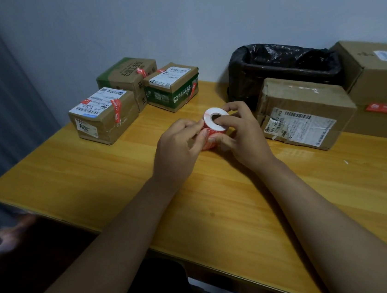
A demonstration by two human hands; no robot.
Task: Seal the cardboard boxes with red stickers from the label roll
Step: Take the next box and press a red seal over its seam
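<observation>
The label roll (211, 120), white on top with red stickers around its side, is held above the middle of the wooden table (218, 203). My right hand (242, 136) grips it with a finger in the core. My left hand (178, 150) pinches at the red sticker edge on the roll's left side. Three small cardboard boxes with red stickers over their seams stand at the back left: one nearest (103, 115), one behind (126, 76), one green-printed (172, 86). A larger taped box (304, 112) lies to the right of my hands.
A bin lined with a black bag (282, 66) stands at the back against the wall. A big cardboard box (378, 82) with a red sticker on its front is at the far right. A dark curtain hangs at the left.
</observation>
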